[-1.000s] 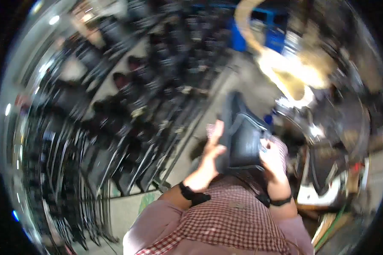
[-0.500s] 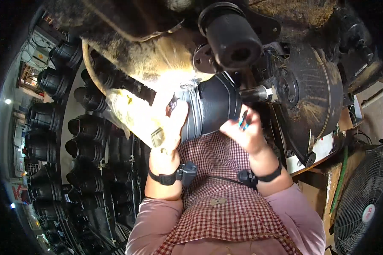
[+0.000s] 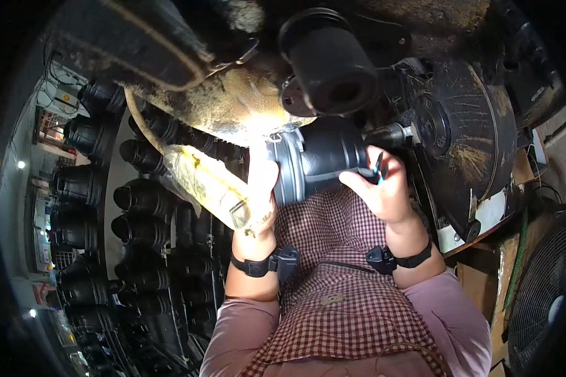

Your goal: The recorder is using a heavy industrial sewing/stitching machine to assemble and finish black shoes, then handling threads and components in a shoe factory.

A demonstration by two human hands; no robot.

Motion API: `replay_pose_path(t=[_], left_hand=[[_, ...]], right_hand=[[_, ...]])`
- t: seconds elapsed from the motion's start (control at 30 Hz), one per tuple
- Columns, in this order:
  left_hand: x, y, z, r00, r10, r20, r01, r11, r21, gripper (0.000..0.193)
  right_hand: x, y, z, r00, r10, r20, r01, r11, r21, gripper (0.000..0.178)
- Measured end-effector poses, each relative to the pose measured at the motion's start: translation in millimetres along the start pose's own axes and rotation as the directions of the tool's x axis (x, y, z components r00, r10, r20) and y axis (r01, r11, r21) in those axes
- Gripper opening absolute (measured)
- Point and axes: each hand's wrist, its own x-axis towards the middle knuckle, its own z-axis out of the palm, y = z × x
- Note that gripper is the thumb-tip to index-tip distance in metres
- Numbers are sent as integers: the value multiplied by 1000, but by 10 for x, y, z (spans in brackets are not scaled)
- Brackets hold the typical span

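A black boot upper (image 3: 327,157) with a padded, ribbed collar lies sideways under the machine head, in front of my body. My left hand (image 3: 261,185), washed out by a bright lamp, grips its collar end with the thumb along the near face. At the other end, my right hand (image 3: 388,196) pinches the edge between thumb and fingers. A small blue-and-black tool (image 3: 378,169), possibly thread snips, is tucked in the fingers of that same hand. Where the upper meets the machine, glare and the machine head hide the detail.
A black cylinder (image 3: 333,69) on the machine hangs just above the upper. The large handwheel (image 3: 465,125) stands at right, a floor fan (image 3: 544,301) below it. A yellowish wrapped part (image 3: 207,182) is beside my left hand. Racks of black boots (image 3: 141,198) fill the left.
The upper has turned and lies more level, its right end farther right. My right hand has moved right and closed on that end. The whole view has shifted slightly.
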Motion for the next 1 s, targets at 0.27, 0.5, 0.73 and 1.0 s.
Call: replay_pose_path(t=[0.27, 0.5, 0.73, 1.0], left_hand=[[-133, -50, 79, 993, 113, 42, -118, 984, 134, 54], [-198, -373, -555, 999, -30, -12, 32, 961, 275, 53], [33, -438, -518, 984, -123, 127, 116, 991, 63, 54], [-445, -325, -198, 970, -58, 236, 7, 977, 212, 94]], right_hand=[[-2, 44, 1, 993, 58, -98, -45, 990, 131, 21], [-8, 27, -51, 995, -26, -96, 22, 999, -42, 37], [10, -19, -40, 993, 20, -115, -28, 997, -76, 22], [106, -37, -99, 993, -45, -106, 25, 983, -183, 15]])
